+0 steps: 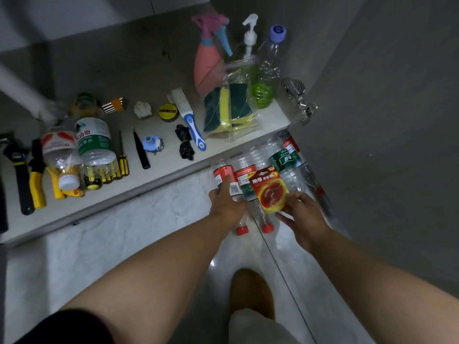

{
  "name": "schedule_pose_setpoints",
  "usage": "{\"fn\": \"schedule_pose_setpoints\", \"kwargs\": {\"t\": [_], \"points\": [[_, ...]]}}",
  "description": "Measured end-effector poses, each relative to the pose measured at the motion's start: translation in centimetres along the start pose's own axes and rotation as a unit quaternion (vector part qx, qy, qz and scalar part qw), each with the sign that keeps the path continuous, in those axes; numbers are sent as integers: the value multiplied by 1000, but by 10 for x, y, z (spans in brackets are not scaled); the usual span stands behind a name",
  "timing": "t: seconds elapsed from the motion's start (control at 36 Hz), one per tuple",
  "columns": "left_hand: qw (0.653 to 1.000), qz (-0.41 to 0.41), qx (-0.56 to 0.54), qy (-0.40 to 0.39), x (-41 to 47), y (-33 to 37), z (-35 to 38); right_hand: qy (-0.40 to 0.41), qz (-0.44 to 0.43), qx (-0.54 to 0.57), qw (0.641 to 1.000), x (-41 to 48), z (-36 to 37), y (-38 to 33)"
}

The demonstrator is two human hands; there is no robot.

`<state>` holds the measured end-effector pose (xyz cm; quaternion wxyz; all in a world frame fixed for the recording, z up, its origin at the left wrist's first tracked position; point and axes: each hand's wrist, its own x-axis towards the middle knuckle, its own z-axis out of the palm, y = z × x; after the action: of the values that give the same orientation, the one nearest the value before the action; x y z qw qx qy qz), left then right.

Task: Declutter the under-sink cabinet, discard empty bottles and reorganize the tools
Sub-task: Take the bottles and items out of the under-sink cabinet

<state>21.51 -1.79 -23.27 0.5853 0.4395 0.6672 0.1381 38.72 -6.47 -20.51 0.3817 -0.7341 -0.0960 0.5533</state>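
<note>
Currently, empty bottles [250, 180] lie grouped on the floor beside the cabinet shelf [159, 175]. Left hand [227, 203] grips one bottle; right hand [301, 214] pinches a red packet [269, 188]. Two bottles [79, 155] and tools [37, 175] remain unsorted.

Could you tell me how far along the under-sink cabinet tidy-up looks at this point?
Partly done. Tools lie in a row on the cabinet floor: pliers, screwdrivers, tape roll. In hand: the left hand grips a red-labelled bottle from the empties on the floor tiles; the right hand holds a red battery pack. Left: two bottles lying over the tools, and discarding the empties.
</note>
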Motion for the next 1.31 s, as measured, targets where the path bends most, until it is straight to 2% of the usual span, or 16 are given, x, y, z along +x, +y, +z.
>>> {"fn": "schedule_pose_setpoints", "kwargs": {"t": [0.19,0.33,0.44,0.56,0.72,0.89,1.03,1.11,1.17,1.25,1.31], "points": [[998,9,61,-25,-2,-10,-6,38,-21,7,999,3,-1,-9],[988,31,150,-14,-7,-13,-1,25,-15,37,999,10,5,-26],[968,81,236,-9,-15,-15,2,2,-4,69,998,14,12,-32],[943,90,318,-43,-16,-12,1,8,-3,36,999,11,15,-28],[934,40,350,-62,-10,-7,-5,-3,-4,42,999,5,12,-22],[948,65,299,-89,-6,-16,-24,8,-20,-23,1000,-3,17,-28],[937,97,318,-105,-10,-1,-60,-73,-43,-99,991,-19,39,-35],[930,149,324,-88,-25,19,-99,-141,-60,-168,974,-35,64,-44],[934,152,315,-73,-38,31,-132,-183,-77,-210,957,-47,84,-52],[922,177,342,-24,-54,46,-183,-235,-116,-281,923,-63,116,-63],[910,203,359,50,-61,51,-217,-257,-143,-319,901,-72,138,-69]]}}
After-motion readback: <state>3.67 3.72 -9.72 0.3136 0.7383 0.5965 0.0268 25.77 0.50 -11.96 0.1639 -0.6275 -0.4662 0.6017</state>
